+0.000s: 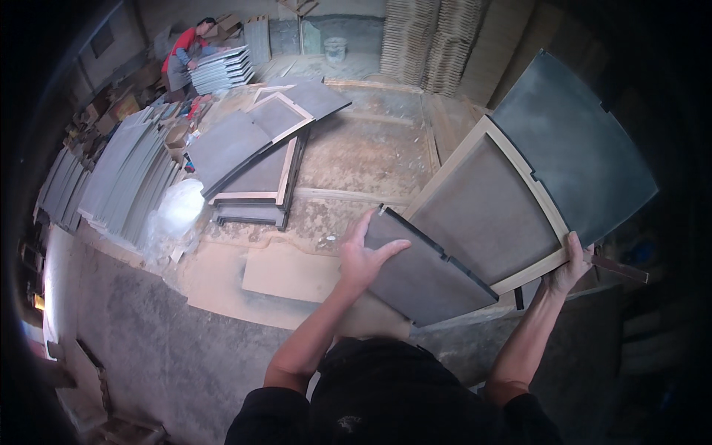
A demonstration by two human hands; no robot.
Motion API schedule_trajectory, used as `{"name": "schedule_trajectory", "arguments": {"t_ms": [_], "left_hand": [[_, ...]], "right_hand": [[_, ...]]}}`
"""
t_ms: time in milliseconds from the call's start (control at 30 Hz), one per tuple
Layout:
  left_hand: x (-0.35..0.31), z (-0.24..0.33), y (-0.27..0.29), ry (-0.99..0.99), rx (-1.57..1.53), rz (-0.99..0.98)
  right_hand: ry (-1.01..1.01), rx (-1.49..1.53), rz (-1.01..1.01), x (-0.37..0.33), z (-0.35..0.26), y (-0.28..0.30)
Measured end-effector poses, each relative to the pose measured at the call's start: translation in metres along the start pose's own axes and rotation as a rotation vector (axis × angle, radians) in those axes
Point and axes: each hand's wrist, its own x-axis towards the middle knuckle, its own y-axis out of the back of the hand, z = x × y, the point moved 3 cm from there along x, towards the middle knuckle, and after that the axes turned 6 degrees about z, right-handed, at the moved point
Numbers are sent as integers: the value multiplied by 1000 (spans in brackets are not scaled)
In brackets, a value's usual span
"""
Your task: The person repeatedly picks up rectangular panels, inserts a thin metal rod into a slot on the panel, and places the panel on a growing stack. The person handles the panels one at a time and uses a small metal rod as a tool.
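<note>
Near the table's front edge, my left hand [362, 256] is closed on the left end of a grey panel [426, 278], thumb over its face. This panel is tilted and has a dark, notched edge. Beside it to the right leans a grey panel with a pale wood frame [489, 200]. My right hand [567, 268] grips its lower right corner, fingers partly hidden. Behind that stands a dark grey-green panel [575, 141]; whether these panels are joined, I cannot tell. A thin brown strip [619, 268] sticks out to the right of my right hand.
More framed grey panels [256, 141] lie in a skewed pile on the dusty worktable [363, 156]. Left are rows of grey boards [133, 178] and clear plastic wrap [178, 211]. Tall stacks [430, 41] and a bucket [335, 49] stand behind. A person [185, 55] handles panels far left.
</note>
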Motion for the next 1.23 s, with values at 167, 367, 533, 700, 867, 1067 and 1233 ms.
{"name": "schedule_trajectory", "arguments": {"t_ms": [167, 367, 533, 700, 867, 1067, 1233], "left_hand": [[2, 3, -5, 121, -35, -79], [12, -21, -11, 140, -101, -93], [-2, -20, -40, -139, 258, -146], [-50, 20, -73, -236, 154, -374], [-63, 21, -84, -341, 91, -385], [-69, 7, -80, -334, 71, -357], [-81, 11, -81, -329, 131, -372]], "right_hand": [[17, -74, 41, -8, -5, -1], [27, -112, 72, -11, 10, -25], [23, -126, 27, -33, 26, -45], [60, -198, -43, -53, 39, -63], [60, -202, -53, -68, 46, -70], [58, -178, -47, -73, 49, -69], [63, -156, -102, -80, 53, -64]]}}
